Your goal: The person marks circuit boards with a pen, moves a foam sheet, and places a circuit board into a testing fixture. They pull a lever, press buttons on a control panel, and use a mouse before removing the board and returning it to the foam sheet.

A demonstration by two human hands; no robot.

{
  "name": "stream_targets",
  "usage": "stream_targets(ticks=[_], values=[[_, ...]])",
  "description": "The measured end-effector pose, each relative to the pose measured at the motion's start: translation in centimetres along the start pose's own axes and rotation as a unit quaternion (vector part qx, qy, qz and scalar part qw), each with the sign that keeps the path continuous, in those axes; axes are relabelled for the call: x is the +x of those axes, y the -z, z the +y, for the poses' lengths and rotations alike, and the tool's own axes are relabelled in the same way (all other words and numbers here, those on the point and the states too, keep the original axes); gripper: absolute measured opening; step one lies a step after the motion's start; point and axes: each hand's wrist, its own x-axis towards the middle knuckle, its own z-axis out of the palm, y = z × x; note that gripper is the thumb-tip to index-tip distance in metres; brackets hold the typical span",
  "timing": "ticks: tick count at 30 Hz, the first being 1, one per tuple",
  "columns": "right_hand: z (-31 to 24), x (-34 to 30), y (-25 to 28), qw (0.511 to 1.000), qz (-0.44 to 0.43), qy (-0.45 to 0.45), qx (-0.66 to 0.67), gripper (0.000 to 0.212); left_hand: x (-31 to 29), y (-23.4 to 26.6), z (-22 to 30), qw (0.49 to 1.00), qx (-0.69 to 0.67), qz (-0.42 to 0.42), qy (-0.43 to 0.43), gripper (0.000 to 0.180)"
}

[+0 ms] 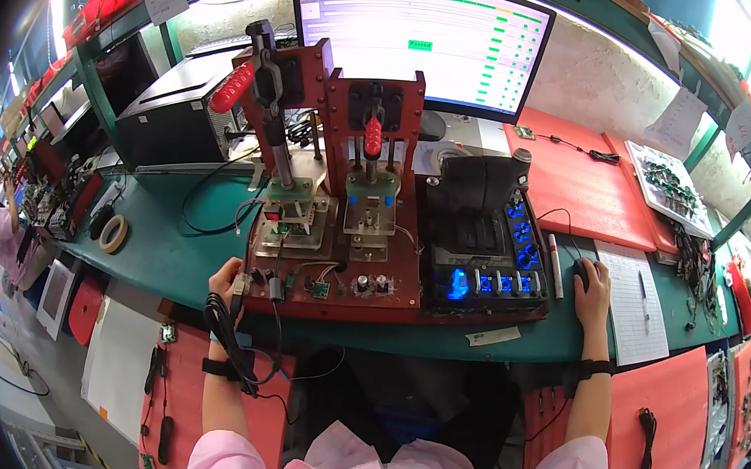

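My left hand (225, 281) is at the front left corner of the red test fixture (399, 274), its fingers curled around a black cable (225, 321) whose loops hang over my wrist. A small metal connector (242, 285) shows beside the thumb; whether the fingers touch it is hard to tell. My right hand (593, 299) lies over a black computer mouse (581, 274) on the green bench. Two toggle clamps with red handles stand on the fixture, the left handle (232, 88) slanting outward and the right one (373, 137) pointing down.
Right of the fixture sits a black control box (484, 287) with blue-lit switches. A lit monitor (423, 47) stands behind. Beside my right hand lie a marker (555, 266) and a ruled sheet (631, 307) with a pen. Red foam boards (657, 429) with cables flank my lap.
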Motion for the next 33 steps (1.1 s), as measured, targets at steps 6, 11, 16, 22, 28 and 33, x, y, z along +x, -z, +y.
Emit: stream_targets(ticks=[6,11,16,22,28,33], values=[[0.2,-0.2,0.4,1.0,0.002,-0.009,-0.004,0.038,-0.1,-0.3,1.5,1.0,-0.008,-0.012,0.025,0.007],[0.2,0.1,0.0,1.0,0.006,-0.007,0.002,0.037,-0.2,-0.7,2.1,0.998,-0.057,0.01,0.008,0.007],[-0.4,0.2,0.5,0.999,0.028,0.001,-0.023,0.044,-1.8,0.4,0.4,0.988,-0.149,0.03,0.033,0.008],[-11.5,2.0,5.3,0.98,0.086,0.137,0.116,0.057,-8.6,1.8,7.0,0.844,-0.424,0.135,0.301,0.027],[-33.4,6.7,13.4,0.875,0.033,0.42,0.241,0.061,-10.6,1.2,10.9,0.892,-0.372,0.063,0.25,0.023],[-44.7,13.7,9.2,0.794,0.15,0.537,0.242,0.051,-10.4,1.4,11.3,0.893,-0.369,0.038,0.257,0.021]])
